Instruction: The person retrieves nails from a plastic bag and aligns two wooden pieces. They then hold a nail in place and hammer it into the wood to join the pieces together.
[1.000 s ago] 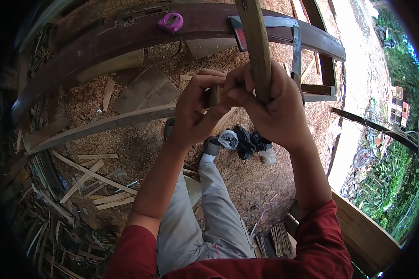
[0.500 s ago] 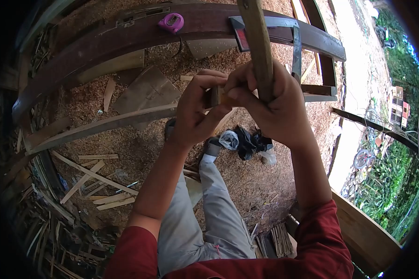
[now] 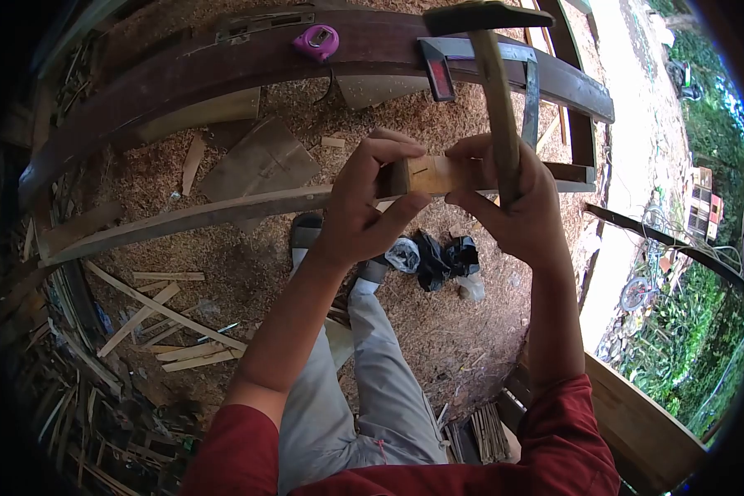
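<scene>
Between my hands is a small wooden block [image 3: 431, 177], its pale face turned up and showing a short dark mark that I cannot identify. My left hand [image 3: 368, 194] grips the block's left end between thumb and fingers. The thumb and fingertips of my right hand [image 3: 517, 207] are at its other end. That same hand also clasps a hammer [image 3: 498, 99] by its wooden handle, the dark head pointing away from me. Beyond the hands, a try square [image 3: 484, 50] and a pink tape measure [image 3: 317, 42] rest on a dark brown beam [image 3: 364, 41].
A narrower wooden rail [image 3: 207, 217] crosses behind my left hand. Wood shavings cover the ground, with offcut strips [image 3: 169, 318] at left and black plastic bags [image 3: 438, 260] near my feet. A plank [image 3: 645, 405] stands at lower right.
My hands have moved slightly apart, exposing more of the block's pale face. The hammer has shifted right and lower in view, so its head now shows.
</scene>
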### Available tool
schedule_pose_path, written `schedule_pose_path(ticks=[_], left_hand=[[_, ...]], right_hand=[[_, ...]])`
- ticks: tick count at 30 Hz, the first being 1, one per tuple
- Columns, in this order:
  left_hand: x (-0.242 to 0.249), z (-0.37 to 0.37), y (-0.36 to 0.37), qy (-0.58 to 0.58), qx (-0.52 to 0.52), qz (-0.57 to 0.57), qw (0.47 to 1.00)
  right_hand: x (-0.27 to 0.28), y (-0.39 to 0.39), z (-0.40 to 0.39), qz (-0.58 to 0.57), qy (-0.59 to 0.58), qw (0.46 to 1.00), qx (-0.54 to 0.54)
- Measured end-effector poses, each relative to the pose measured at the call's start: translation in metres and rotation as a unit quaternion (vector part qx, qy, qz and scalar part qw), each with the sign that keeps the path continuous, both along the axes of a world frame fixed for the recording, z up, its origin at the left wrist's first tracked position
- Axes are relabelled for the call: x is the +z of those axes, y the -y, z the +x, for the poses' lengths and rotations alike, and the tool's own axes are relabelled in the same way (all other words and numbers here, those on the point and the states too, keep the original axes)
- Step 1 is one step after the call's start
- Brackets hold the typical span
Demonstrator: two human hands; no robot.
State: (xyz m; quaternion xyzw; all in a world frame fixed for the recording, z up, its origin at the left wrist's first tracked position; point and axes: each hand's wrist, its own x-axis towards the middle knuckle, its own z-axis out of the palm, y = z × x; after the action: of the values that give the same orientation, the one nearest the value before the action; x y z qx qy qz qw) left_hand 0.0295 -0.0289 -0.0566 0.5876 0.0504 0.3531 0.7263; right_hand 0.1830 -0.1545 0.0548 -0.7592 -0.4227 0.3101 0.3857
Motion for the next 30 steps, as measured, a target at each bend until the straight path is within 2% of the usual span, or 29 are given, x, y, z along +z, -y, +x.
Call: schedule_pose_path(ticks=[4,8,12,22,24,30], left_hand=[[-0.004,0.002,0.001,0.023,0.002,-0.019,1.000],[-0.003,0.000,0.003,0.016,-0.024,-0.044,0.999],[-0.008,0.002,0.004,0.042,-0.003,-0.040,0.998],[-0.015,-0.002,0.008,0.061,-0.010,-0.048,0.997],[-0.015,-0.002,0.009,0.053,-0.005,-0.047,0.998],[-0.010,0.002,0.010,0.037,0.012,-0.058,0.998]], right_hand=[[-0.002,-0.002,-0.003,0.043,-0.046,0.997,-0.047],[-0.001,-0.004,-0.002,0.028,0.024,0.999,-0.025],[-0.002,-0.002,0.001,0.037,0.070,0.997,-0.008],[0.000,0.002,-0.004,-0.002,0.068,0.998,0.009],[-0.005,0.003,-0.005,0.028,0.042,0.998,-0.033],[-0.006,0.004,-0.005,0.028,0.061,0.997,-0.039]])
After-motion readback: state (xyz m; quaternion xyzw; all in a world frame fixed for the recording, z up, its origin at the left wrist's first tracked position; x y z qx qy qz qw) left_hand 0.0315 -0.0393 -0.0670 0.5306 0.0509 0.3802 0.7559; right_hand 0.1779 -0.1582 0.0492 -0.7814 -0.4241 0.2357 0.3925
